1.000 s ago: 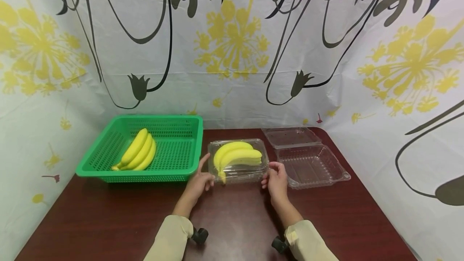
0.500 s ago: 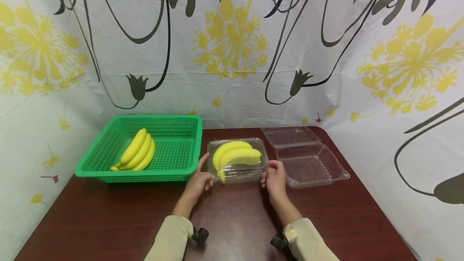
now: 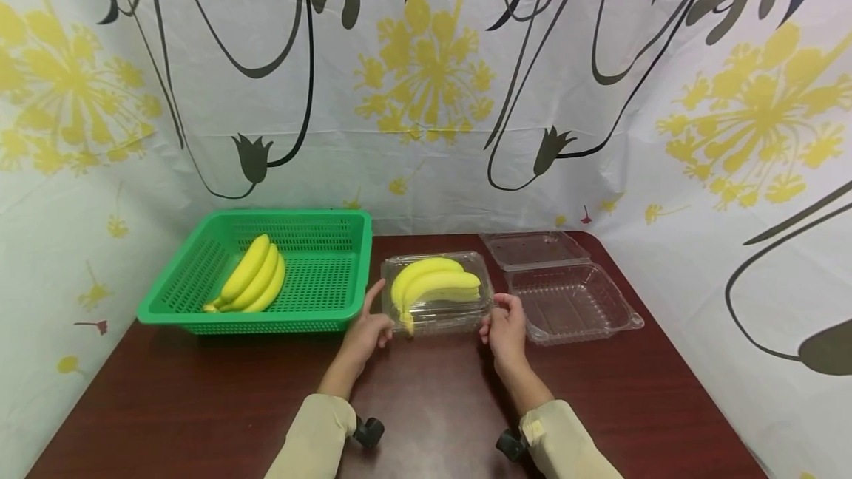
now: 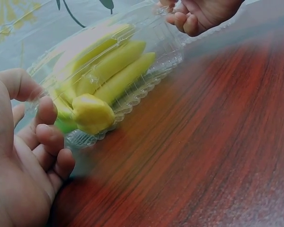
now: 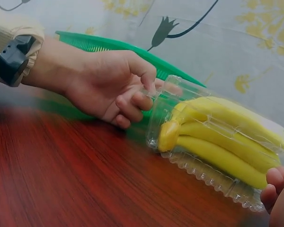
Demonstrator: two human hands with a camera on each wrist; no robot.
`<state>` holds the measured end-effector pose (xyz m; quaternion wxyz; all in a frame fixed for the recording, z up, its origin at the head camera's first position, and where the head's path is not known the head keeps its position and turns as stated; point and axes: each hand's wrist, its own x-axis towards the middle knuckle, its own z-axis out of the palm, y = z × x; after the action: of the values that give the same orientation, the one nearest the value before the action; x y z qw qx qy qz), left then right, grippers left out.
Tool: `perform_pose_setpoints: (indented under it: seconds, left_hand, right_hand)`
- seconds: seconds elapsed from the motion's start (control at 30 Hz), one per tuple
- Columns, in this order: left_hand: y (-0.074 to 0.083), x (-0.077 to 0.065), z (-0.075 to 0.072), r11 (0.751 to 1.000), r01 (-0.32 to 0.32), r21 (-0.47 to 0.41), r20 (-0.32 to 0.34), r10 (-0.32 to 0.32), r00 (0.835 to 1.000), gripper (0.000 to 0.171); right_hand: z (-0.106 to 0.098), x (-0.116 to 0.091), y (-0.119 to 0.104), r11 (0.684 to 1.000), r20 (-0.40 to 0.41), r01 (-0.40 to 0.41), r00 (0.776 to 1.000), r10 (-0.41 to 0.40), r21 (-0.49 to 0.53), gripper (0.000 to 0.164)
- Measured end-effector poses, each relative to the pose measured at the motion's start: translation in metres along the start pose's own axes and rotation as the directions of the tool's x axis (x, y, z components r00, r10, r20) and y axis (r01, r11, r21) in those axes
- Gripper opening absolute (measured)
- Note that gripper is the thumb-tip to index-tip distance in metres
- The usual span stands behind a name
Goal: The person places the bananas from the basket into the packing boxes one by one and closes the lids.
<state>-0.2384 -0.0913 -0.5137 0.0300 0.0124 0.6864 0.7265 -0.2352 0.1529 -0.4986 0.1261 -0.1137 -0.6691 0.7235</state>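
A clear plastic clamshell container [image 3: 447, 322] with its lid down lies between the two hands, a bunch of yellow bananas [image 3: 433, 285] inside. The bananas' stem end [image 5: 169, 135] lies at the container's left front corner. My left hand [image 3: 362, 331] pinches that corner between thumb and index finger, its other fingers loosely curled, as the left wrist view shows. At the right front corner my right hand [image 3: 506, 327] pinches the edge with curled fingers; in the right wrist view only part of it shows.
To the left stands a green basket [image 3: 356, 314] holding another bunch of bananas [image 3: 256, 276]. A second clamshell container [image 3: 572, 305] lies with its lid raised back, close beside my right hand. Patterned cloth [image 3: 426, 183] hangs behind the dark red table [image 3: 426, 405].
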Motion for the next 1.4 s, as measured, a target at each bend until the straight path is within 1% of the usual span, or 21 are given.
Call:
perform_pose_setpoints:
  seconds: [0.1, 0.27, 0.43, 0.5, 0.53, 0.63, 0.73, 0.77, 0.83, 1.0, 1.13, 1.4]
  left_hand:
    - [0.002, -0.001, 0.000, 1.000, 0.007, 0.005, -0.005, -0.007, 1.000, 0.081]
    - [0.000, -0.001, 0.002, 0.999, 0.048, 0.011, -0.025, -0.048, 0.999, 0.083]
    - [-0.001, -0.001, 0.003, 0.997, 0.074, 0.016, -0.005, -0.074, 0.997, 0.083]
    - [-0.001, -0.001, 0.003, 0.998, 0.069, 0.009, 0.003, -0.069, 0.998, 0.083]
    - [0.002, -0.003, 0.003, 0.998, 0.066, 0.006, 0.010, -0.066, 0.998, 0.082]
    - [0.004, -0.003, 0.002, 0.999, 0.051, -0.017, 0.026, -0.051, 0.998, 0.082]
    - [0.004, -0.004, 0.000, 0.998, 0.033, -0.055, 0.051, -0.030, 0.998, 0.082]
    - [0.001, -0.003, -0.001, 0.997, 0.030, -0.071, 0.061, -0.026, 0.998, 0.081]
    - [-0.001, -0.003, -0.002, 0.995, 0.021, -0.095, 0.080, -0.014, 0.997, 0.081]
    - [-0.001, -0.005, -0.004, 0.993, 0.022, -0.114, 0.117, -0.008, 0.993, 0.080]
    - [0.000, -0.005, -0.004, 0.993, 0.028, -0.117, 0.118, -0.014, 0.993, 0.082]
    - [0.002, -0.004, -0.004, 0.994, 0.025, -0.106, 0.103, -0.014, 0.995, 0.085]
  right_hand:
    - [0.000, 0.001, -0.001, 0.999, 0.014, -0.032, 0.999, 0.032, 0.036, 0.028]
    - [-0.001, 0.001, -0.001, 0.995, 0.031, -0.084, 0.996, 0.082, 0.057, 0.025]
    - [-0.004, 0.001, -0.003, 0.981, 0.049, -0.150, 0.988, 0.145, 0.120, 0.026]
    - [-0.006, 0.001, -0.005, 0.973, 0.063, -0.177, 0.984, 0.169, 0.150, 0.029]
    - [-0.007, 0.001, -0.006, 0.969, 0.073, -0.188, 0.981, 0.178, 0.159, 0.031]
    - [-0.010, 0.002, -0.008, 0.964, 0.099, -0.210, 0.976, 0.196, 0.161, 0.037]
    - [-0.012, 0.005, -0.008, 0.966, 0.114, -0.219, 0.972, 0.204, 0.141, 0.041]
    - [-0.012, 0.005, -0.007, 0.966, 0.116, -0.220, 0.972, 0.205, 0.133, 0.041]
    - [-0.012, 0.006, -0.007, 0.967, 0.119, -0.219, 0.972, 0.205, 0.126, 0.043]
    - [-0.011, 0.005, -0.008, 0.970, 0.116, -0.206, 0.975, 0.192, 0.126, 0.043]
    - [-0.010, 0.005, -0.009, 0.973, 0.109, -0.190, 0.978, 0.177, 0.130, 0.043]
    - [-0.009, 0.004, -0.011, 0.974, 0.126, -0.181, 0.978, 0.164, 0.139, 0.045]
